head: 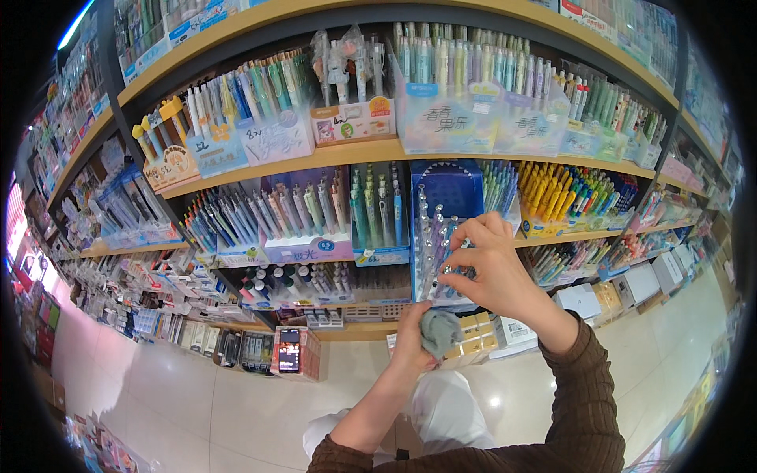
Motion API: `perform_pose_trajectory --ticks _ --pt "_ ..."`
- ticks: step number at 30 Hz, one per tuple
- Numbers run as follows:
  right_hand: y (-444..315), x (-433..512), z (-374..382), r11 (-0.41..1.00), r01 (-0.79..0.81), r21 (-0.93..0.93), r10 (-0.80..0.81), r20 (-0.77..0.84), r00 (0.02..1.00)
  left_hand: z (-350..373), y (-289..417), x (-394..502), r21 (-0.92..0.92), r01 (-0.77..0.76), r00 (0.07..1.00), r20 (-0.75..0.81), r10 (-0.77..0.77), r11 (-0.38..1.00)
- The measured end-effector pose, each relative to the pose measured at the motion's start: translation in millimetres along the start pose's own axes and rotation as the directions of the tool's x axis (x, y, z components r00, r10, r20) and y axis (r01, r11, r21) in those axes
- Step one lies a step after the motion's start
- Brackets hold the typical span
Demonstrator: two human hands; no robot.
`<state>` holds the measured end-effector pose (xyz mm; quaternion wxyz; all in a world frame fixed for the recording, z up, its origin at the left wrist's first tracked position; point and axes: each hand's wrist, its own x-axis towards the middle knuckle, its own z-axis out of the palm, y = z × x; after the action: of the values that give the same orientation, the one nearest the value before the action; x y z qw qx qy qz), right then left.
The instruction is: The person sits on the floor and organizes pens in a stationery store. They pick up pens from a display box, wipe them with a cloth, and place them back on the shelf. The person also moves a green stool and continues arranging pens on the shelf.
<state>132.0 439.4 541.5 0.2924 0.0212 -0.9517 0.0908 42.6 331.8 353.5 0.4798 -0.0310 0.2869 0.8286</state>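
My right hand (485, 260) is over the front of a blue display box (446, 180) of pens, thumb and fingers bent near the silvery top of one pen (447, 269); whether they grip it is not plain. Rows of pens with round shiny tops (424, 230) stand in the box, partly hidden by that hand. Below the box's front edge, my left hand (412, 337) is closed around a bunched grey-green cloth (439, 332).
Wooden shelves (355, 155) packed with pen boxes curve across the view. Yellow pens (547, 189) stand to the right. A phone (289, 350) with a lit screen rests on a red-patterned box on the floor. Cartons (514, 334) line the shelf's foot.
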Motion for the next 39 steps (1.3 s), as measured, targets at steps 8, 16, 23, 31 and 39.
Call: perform_pose_trajectory --ticks 8,16,23,31,39 --pt "53.4 55.1 0.8 0.925 -0.263 0.274 0.271 0.007 0.963 -4.2 -1.3 3.6 0.02 -0.029 1.0 -0.001 0.029 0.999" --pt "77.3 76.8 16.6 0.72 -0.425 0.549 0.246 0.371 0.895 -2.5 1.9 0.4 0.071 -0.052 0.997 -0.048 0.056 0.996" --pt "68.2 82.3 17.2 0.828 -0.369 0.423 0.244 0.322 0.915 1.6 1.6 -1.2 0.079 -0.085 0.996 -0.035 0.088 0.993" --pt "12.0 47.2 -37.9 0.912 0.041 0.408 0.156 -0.439 0.885 10.4 5.0 -9.3 0.053 -0.088 0.994 -0.06 0.091 0.995" --pt "-1.7 19.4 -27.8 0.894 -0.099 0.438 0.148 -0.081 0.986 6.7 6.6 -10.7 0.092 -0.047 0.999 0.005 0.047 0.995"
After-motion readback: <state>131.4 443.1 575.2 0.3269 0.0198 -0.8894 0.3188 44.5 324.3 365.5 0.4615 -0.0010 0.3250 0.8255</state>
